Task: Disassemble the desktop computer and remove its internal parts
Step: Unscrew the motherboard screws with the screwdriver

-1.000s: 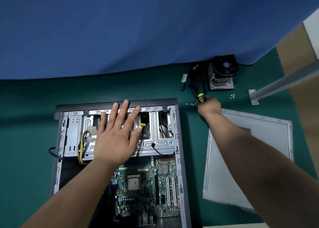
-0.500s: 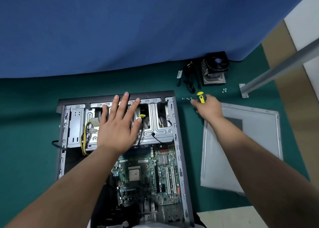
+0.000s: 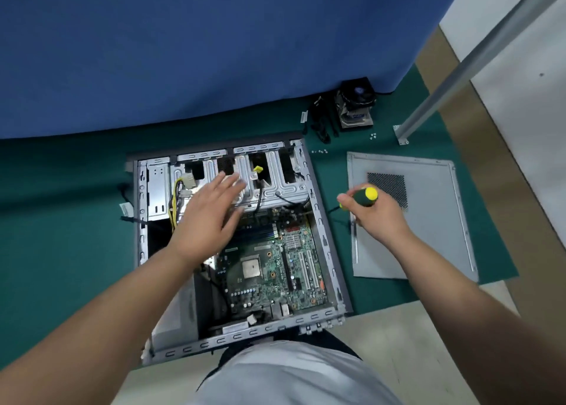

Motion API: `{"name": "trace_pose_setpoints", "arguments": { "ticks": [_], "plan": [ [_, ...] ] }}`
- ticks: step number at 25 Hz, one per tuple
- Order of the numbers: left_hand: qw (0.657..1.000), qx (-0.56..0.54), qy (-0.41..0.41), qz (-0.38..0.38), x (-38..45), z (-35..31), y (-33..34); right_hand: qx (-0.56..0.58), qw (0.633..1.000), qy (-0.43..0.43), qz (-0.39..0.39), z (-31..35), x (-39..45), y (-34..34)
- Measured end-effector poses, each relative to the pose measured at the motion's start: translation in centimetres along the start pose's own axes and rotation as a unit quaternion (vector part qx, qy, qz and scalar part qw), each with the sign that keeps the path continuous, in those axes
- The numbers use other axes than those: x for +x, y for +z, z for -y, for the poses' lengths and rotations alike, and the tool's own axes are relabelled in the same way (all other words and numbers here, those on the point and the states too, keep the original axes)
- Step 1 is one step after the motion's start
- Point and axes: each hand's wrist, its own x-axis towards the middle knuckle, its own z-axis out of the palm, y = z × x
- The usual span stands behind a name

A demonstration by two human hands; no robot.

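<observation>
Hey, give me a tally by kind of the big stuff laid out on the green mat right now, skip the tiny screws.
Open grey metal computer case: 1
Flat grey metal side panel with mesh vent: 1
Black CPU cooler fan with heatsink: 1
Bundle of black cables: 1
Green-and-yellow-handled screwdriver, held in the right hand: 1
Total: 5

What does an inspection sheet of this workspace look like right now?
Surface: green mat.
Job's things: open case, board and drive cage inside; cooler and side panel out on the mat.
Clutter: loose screws.
Grippers: left hand open over the cage; right hand grips a screwdriver.
Cables: yellow wires in the case; black cables by the cooler.
Surroundings: blue cloth, metal post.
</observation>
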Motion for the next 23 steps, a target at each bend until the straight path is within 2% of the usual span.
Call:
{"name": "trace_pose_setpoints", "arguments": {
  "ticks": [2, 4, 8, 11, 15, 18, 21, 23],
  "plan": [
    [0.998, 0.028, 0.05, -0.027, -3.8, 0.7, -0.5, 0.051, 0.999, -0.003, 0.016, -1.5, -1.6, 0.4],
    [0.995, 0.068, 0.07, -0.01, -7.0, 1.9, -0.6, 0.093, 0.995, 0.005, 0.039, -2.9, -2.9, 0.9],
    [0.981, 0.159, -0.01, 0.112, -9.5, 2.8, 0.3, 0.149, 0.984, 0.046, 0.081, -5.3, -3.8, 3.0],
    [0.976, 0.162, -0.101, 0.109, -8.8, 1.5, 1.0, 0.055, 0.995, 0.062, 0.049, -6.7, -2.6, 5.2],
    [0.967, 0.192, -0.125, 0.115, -8.4, 1.0, 1.3, -0.129, 0.987, 0.05, 0.08, -8.1, -1.5, 7.2],
    [0.954, 0.192, -0.126, 0.193, -7.5, 1.2, 0.6, -0.193, 0.972, 0.068, 0.117, -8.4, -1.2, 8.0],
    [0.934, 0.152, -0.123, 0.299, -6.5, 1.4, -0.4, -0.202, 0.968, 0.076, 0.126, -7.9, -1.0, 8.1],
    [0.924, 0.124, -0.123, 0.341, -6.0, 1.5, -0.9, -0.197, 0.968, 0.073, 0.138, -7.5, -0.9, 7.5]
  ]
}}
